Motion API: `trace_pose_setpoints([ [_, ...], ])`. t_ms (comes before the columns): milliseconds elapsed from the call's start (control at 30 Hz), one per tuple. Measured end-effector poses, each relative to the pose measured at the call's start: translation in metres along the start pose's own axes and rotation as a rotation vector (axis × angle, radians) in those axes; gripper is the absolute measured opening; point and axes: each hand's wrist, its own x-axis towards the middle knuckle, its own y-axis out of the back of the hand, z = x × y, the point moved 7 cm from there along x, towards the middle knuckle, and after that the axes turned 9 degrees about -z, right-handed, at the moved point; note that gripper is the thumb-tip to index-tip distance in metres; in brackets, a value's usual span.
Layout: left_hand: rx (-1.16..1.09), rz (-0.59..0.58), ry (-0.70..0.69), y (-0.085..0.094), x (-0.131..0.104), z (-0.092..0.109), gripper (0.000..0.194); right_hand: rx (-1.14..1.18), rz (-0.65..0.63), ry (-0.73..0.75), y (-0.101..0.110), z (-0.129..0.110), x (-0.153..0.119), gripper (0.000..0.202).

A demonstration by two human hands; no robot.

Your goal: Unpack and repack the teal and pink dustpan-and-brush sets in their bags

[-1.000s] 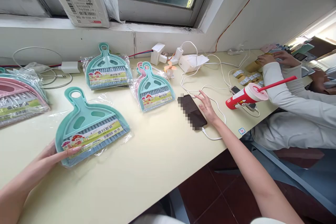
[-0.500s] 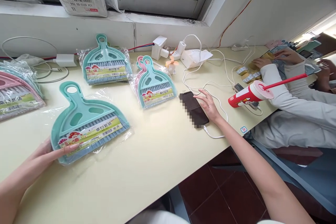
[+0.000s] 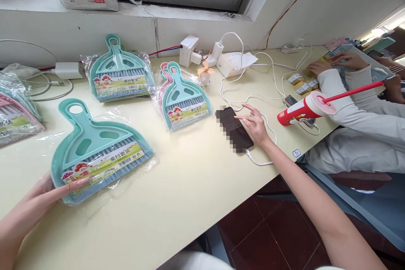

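Note:
My left hand (image 3: 47, 190) grips the lower left edge of a teal dustpan and brush set (image 3: 95, 135) in a clear plastic wrapper, thumb over its printed label. The set is tilted above or against the table at the left. My right hand (image 3: 255, 124) is over the upper right side of a dark phone (image 3: 237, 130) lying on the table, its fingers apart and holding nothing. A fingertip is at or just above the screen; contact is hard to tell. A white charging cable (image 3: 257, 162) runs from the phone's near end.
Behind are a wrapped teal stack (image 3: 118, 71), a smaller pink-and-teal pair (image 3: 186, 101) and pink sets (image 3: 19, 114) at the left. A red cup (image 3: 303, 109) with a straw stands right, near a co-worker's arms (image 3: 344, 88). Chargers (image 3: 218, 50) and a small fan (image 3: 205, 71) sit by the wall.
The view has shifted slightly. My right hand's fingers have moved a little over the phone. My left hand keeps its hold on the dustpan and brush set.

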Motion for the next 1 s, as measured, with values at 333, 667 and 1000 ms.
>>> trace_pose_setpoints([
  [333, 0.047, 0.01, -0.027, 0.009, 0.008, -0.001, 0.096, 0.028, -0.024, 0.061, -0.002, 0.004, 0.002, 0.04],
  [667, 0.091, -0.008, -0.048, 0.007, 0.007, 0.007, 0.097, 0.075, -0.071, 0.052, -0.005, 0.007, 0.004, 0.051],
  [1000, 0.066, -0.008, -0.06, 0.001, 0.004, 0.013, 0.094, 0.105, -0.083, 0.045, -0.009, 0.007, 0.002, 0.055],
])
